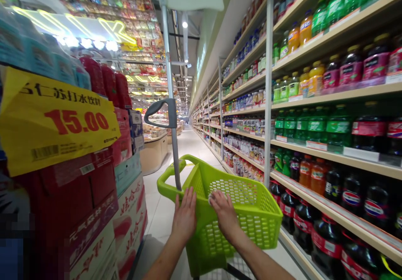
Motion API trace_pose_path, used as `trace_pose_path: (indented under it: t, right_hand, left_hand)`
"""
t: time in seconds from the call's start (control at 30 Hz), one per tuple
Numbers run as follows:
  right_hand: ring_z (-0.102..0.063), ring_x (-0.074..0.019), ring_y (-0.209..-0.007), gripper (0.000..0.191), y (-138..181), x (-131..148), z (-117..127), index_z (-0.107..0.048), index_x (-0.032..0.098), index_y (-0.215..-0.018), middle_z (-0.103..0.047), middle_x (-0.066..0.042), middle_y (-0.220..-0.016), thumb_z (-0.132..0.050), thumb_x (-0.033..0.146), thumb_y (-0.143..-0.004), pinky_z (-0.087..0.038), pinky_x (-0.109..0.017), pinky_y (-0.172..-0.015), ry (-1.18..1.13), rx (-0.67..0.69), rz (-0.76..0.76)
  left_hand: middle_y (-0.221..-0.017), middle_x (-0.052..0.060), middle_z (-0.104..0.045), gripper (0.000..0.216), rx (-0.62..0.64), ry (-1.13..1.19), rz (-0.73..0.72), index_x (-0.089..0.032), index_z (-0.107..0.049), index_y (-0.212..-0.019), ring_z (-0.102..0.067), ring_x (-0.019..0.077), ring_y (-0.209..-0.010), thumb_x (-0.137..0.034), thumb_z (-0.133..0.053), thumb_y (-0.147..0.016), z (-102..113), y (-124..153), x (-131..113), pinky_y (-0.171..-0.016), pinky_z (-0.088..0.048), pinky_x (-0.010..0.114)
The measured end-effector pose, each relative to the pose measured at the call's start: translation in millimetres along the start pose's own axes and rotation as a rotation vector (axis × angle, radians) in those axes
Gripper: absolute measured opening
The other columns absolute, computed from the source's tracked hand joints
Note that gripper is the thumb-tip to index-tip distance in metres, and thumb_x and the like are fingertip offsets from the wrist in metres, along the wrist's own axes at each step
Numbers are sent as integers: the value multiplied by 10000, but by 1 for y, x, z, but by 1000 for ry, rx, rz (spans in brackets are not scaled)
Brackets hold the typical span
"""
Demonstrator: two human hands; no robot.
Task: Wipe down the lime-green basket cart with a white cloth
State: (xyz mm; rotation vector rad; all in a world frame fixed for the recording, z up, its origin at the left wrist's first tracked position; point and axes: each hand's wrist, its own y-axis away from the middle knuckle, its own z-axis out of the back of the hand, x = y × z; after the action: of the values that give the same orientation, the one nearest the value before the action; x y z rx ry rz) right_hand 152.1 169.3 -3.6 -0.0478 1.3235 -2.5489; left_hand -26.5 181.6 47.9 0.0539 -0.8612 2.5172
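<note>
Forearms reach up to my left hand and right hand, their fingers outstretched and unclenched along the near rim of the green cart. I judge its plastic stiff, light, slightly slick, best held by the moulded handle leftward. It stands between stacked cartons and drink shelves.

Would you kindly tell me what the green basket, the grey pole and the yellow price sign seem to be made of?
The green basket looks like moulded plastic with a satin sheen: even colour, pierced walls, rounded edges. The grey pole is probably smooth metal, given its silvery shine. The yellow price sign seems matte paper, perhaps plastic, as its sheet ripples.
</note>
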Motion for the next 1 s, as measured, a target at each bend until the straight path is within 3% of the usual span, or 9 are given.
trace_pose_path:
  t: [0.2,0.37,0.43,0.67,0.73,0.9,1.0]
  right_hand:
    - [-453,-204,-1151,488,23,-28,-21,-527,268,-1172,-518,-46,-1245,-330,36,-790,-361,-377,-922,34,57,-148]
    - [-531,-240,-1043,478,49,-85,-14,-585,240,-1082,-582,-92,-1148,-306,22,-762,-398,-432,-846,146,75,-299]
    - [-544,-253,-1017,475,54,-95,-13,-589,226,-1078,-593,-108,-1124,-302,26,-758,-410,-439,-823,185,66,-330]
    - [-511,-207,-1082,450,25,-47,-33,-557,256,-1134,-571,-66,-1173,-379,56,-772,-394,-344,-886,59,54,-170]
    - [-514,-205,-1078,448,30,-56,-29,-559,264,-1134,-566,-64,-1182,-381,62,-775,-401,-349,-880,66,79,-156]
    - [-537,-217,-1037,406,77,-124,-2,-587,247,-1094,-586,-79,-1145,-336,99,-812,-418,-366,-852,156,95,-254]
    - [-541,-225,-1024,380,84,-129,5,-593,221,-1079,-587,-99,-1133,-320,122,-834,-421,-371,-846,183,83,-310]
  left_hand:
    - [-1405,61,-294,587,202,-3,-6,-144,-338,-1311,-185,224,-1318,-149,-325,-724,1,-12,-13,-1065,-133,491]
    - [-1412,51,-277,615,217,18,25,-142,-328,-1316,-162,221,-1323,-142,-327,-701,-1,-12,-18,-1067,-130,490]
    - [-1416,49,-263,627,231,39,28,-131,-319,-1319,-149,219,-1326,-146,-331,-692,-1,-13,-22,-1070,-128,483]
    - [-1412,101,-257,635,292,39,-42,-106,-299,-1325,-169,241,-1320,-155,-342,-694,-3,-15,-37,-1055,-157,500]
    - [-1422,85,-234,649,296,38,-50,-119,-278,-1334,-155,236,-1324,-143,-338,-688,-5,-14,-36,-1054,-156,504]
    - [-1416,88,-261,664,249,57,-10,-133,-296,-1330,-159,239,-1324,-144,-371,-671,-8,-10,-38,-1058,-137,499]
    - [-1401,121,-299,680,230,75,30,-131,-324,-1318,-181,252,-1317,-169,-432,-647,-8,-11,-45,-1061,-122,493]
